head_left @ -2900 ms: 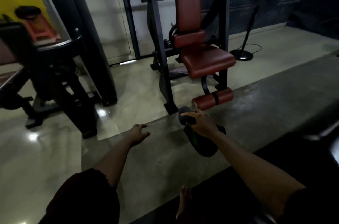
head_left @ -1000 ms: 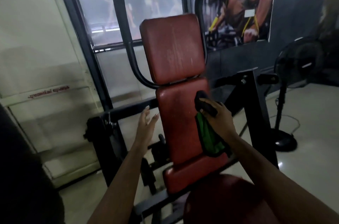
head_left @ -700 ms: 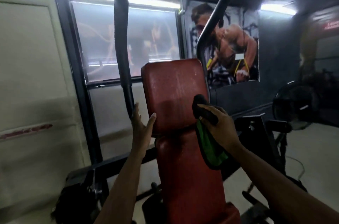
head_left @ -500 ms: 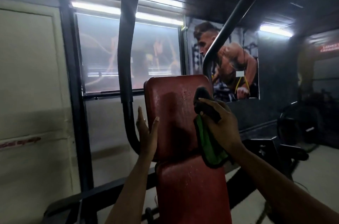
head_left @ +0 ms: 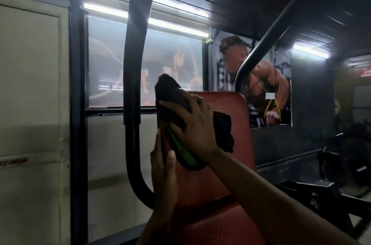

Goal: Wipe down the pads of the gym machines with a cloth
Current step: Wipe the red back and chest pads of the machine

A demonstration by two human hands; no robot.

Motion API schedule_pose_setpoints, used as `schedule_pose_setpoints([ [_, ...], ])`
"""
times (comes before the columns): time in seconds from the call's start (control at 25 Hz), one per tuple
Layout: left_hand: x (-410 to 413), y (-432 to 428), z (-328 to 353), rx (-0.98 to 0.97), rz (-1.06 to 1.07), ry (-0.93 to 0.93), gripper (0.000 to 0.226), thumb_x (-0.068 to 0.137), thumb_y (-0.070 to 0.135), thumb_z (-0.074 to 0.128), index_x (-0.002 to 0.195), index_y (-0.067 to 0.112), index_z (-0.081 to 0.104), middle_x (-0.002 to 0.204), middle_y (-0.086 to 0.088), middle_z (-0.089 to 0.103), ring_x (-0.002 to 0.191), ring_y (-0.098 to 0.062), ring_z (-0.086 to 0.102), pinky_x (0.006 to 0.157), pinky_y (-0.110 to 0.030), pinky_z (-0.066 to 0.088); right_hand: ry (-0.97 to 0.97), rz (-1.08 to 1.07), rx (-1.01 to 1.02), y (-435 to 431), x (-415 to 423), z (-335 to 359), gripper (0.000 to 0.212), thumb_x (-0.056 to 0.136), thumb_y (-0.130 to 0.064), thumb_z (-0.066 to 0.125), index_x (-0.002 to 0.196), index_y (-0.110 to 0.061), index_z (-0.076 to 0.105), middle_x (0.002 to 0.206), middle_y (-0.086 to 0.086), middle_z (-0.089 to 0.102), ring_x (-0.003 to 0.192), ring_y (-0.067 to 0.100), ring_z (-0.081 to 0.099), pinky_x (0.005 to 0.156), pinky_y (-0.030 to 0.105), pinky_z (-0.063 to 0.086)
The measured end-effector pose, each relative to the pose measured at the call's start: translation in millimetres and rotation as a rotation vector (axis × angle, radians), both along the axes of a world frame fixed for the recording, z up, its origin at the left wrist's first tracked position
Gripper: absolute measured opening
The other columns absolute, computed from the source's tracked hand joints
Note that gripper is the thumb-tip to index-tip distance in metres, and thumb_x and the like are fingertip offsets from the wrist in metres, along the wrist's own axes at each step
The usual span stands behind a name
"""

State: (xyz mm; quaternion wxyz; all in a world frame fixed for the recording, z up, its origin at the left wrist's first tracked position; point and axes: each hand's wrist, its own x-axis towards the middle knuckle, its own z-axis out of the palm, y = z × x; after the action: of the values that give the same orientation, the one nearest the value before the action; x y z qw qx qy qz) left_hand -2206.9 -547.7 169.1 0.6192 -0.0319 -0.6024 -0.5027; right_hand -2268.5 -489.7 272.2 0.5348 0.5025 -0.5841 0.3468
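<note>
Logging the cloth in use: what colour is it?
The cloth is black with a bright green strip, under the right hand on the red pad; head view.

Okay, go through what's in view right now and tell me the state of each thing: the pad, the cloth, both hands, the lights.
Upper back pad: upright, cloth against its top left corner.
Cloth: bunched, pressed onto that pad under the right hand.
Right hand: fingers spread, pressing the cloth.
Left hand: fingers straight, bracing the pad's left edge.
Ceiling lights: on.
</note>
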Motion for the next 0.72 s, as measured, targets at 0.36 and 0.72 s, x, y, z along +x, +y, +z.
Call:
schedule_pose_setpoints([
  [0.36,2.5,3.0,4.7,-0.03,0.103,-0.039,0.093,0.065,0.087,0.032,0.143,0.037,0.024,0.123,0.037,0.035,0.108,0.033,0.034,0.081,0.01,0.029,-0.36,-0.129,-0.253,29.6,-71.9,30.6,0.046,0.074,-0.047,0.043,0.115,-0.034,0.06,0.128,0.005,0.053,0.116,0.03,0.047,0.095,0.044,0.034],
  [0.72,2.4,6.1,4.4,-0.036,0.125,-0.042,0.092,0.067,0.086,0.034,0.144,0.036,0.022,0.122,0.038,0.033,0.108,0.034,0.032,0.08,0.012,0.028,-0.647,-0.071,-0.395,56.8,-117.9,33.7,0.05,0.072,-0.048,0.047,0.116,-0.028,0.06,0.12,0.007,0.06,0.111,0.027,0.054,0.094,0.035,0.042],
])
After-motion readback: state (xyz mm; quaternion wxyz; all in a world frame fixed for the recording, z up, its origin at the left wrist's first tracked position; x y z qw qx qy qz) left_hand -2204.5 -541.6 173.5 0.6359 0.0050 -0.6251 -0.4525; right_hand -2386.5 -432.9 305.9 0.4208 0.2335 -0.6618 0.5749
